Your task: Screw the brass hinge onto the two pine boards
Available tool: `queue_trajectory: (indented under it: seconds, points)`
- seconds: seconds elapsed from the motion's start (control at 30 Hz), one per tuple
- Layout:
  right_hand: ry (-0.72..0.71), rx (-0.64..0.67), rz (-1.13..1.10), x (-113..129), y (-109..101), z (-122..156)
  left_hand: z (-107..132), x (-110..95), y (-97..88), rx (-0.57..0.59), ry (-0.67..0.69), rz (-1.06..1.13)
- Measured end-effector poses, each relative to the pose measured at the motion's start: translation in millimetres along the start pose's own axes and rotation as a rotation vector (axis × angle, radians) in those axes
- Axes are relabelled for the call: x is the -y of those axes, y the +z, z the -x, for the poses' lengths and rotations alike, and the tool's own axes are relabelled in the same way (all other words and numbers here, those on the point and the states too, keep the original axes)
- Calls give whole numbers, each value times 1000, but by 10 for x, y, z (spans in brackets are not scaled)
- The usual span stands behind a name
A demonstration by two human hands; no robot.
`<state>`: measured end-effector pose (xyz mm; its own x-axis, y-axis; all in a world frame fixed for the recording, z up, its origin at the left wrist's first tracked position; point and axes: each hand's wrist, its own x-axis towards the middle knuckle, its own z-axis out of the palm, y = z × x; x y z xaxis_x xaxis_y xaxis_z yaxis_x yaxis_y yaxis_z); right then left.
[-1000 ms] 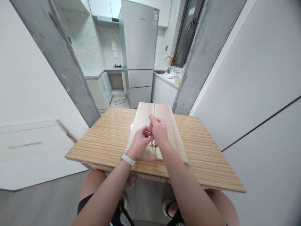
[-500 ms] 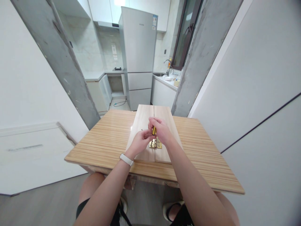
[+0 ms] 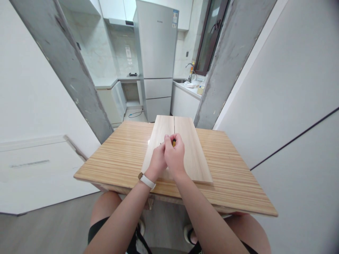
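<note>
Two pale wooden boards (image 3: 189, 148) lie side by side on a striped wooden table (image 3: 124, 155). My right hand (image 3: 175, 155) is closed round a small yellow-handled tool (image 3: 174, 143), of which only the top shows above my fingers. My left hand (image 3: 158, 159) is curled up against the right one, over the seam between the boards. Its fingers are bent, and what they hold is hidden. The brass hinge seen a moment ago is covered by both hands. A white band (image 3: 147, 181) sits on my left wrist.
The table's near edge is above my knees. Grey concrete pillars (image 3: 69, 67) stand left and right behind the table. Beyond them are a tall fridge (image 3: 157, 60), white cabinets and a sink counter with a tap (image 3: 190, 72). A white wall panel fills the right side.
Both hands have come together and dropped lower over the boards' seam, now covering the brass hinge that showed half a second ago. The yellow tool is more hidden in my right hand.
</note>
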<state>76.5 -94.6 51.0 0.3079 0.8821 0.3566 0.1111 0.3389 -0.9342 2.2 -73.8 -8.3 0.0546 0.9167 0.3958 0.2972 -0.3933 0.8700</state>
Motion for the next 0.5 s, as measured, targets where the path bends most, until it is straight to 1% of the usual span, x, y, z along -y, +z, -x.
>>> queue_trajectory:
  seconds: [0.1,0.17,0.27,0.33,0.4,0.43,0.5]
  points:
    - [28,81,-71,-80,-1,-189,-10,1,-40,57,13,159]
    - [97,153,-119,-120,-26,-328,-23,20,-53,117,-18,280]
    - [219,333,-217,-140,-93,-502,-46,47,-46,177,-67,476]
    - [249,475,-292,-140,-143,-581,-59,48,-33,197,-65,571]
    - [244,570,-340,-144,-183,-629,-68,44,-18,216,-46,614]
    - [243,593,-355,-148,-197,-641,-71,45,-11,221,-38,614]
    - [234,597,-375,-161,-215,-644,-75,62,1,206,-31,580]
